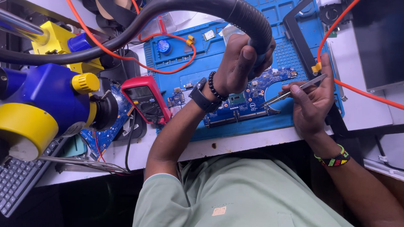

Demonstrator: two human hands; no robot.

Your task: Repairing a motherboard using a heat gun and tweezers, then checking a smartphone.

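A blue laptop circuit board (238, 106) lies on a blue work mat (213, 55). My left hand (240, 63), with a black watch and a bead bracelet on the wrist, is shut on the handle end of a thick black hose tool (253, 22), held just above the board. To the right of the board, my right hand (312, 102) pinches metal tweezers (294, 89); their tips point down-left at the board's right part. A coloured bead bracelet sits on the right wrist.
A red multimeter (146, 99) lies left of the mat. A blue and yellow microscope (39, 102) fills the left side, with a keyboard (10, 184) below it. Orange cables (167, 69) loop over the mat. A dark panel (389, 40) sits at the top right.
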